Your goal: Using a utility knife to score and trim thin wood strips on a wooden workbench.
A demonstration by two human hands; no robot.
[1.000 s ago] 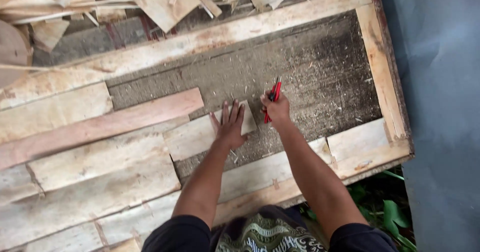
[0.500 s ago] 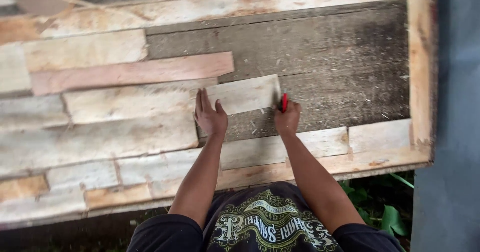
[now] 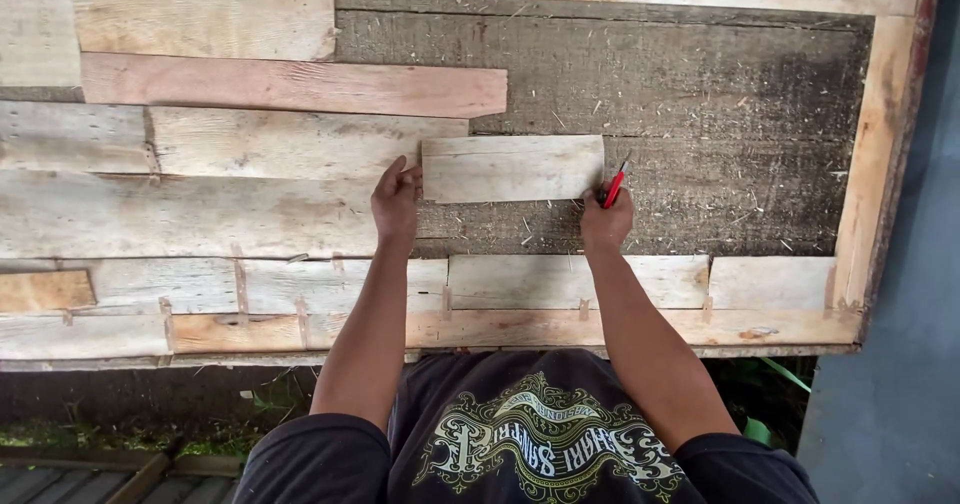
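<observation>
A short pale wood plank (image 3: 512, 168) lies on the dark backing board (image 3: 700, 104) of a wooden panel. My left hand (image 3: 396, 202) presses against the plank's left end, fingers resting at its corner. My right hand (image 3: 606, 220) sits at the plank's lower right corner and grips a red pencil (image 3: 613, 186) whose tip points up along the plank's right end. Both forearms reach up from the bottom of the view.
Fitted planks fill the panel's left side, among them a long reddish plank (image 3: 290, 86). A pale frame (image 3: 870, 164) runs around the panel. A bottom row of boards (image 3: 580, 282) lies below the hands. Sawdust covers the bare backing. A grey wall (image 3: 910, 384) stands at the right.
The view has shifted so the panel sits squarer. My left hand slid from lying flat on the plank to its left end. My right hand with the pencil stays at the right end.
</observation>
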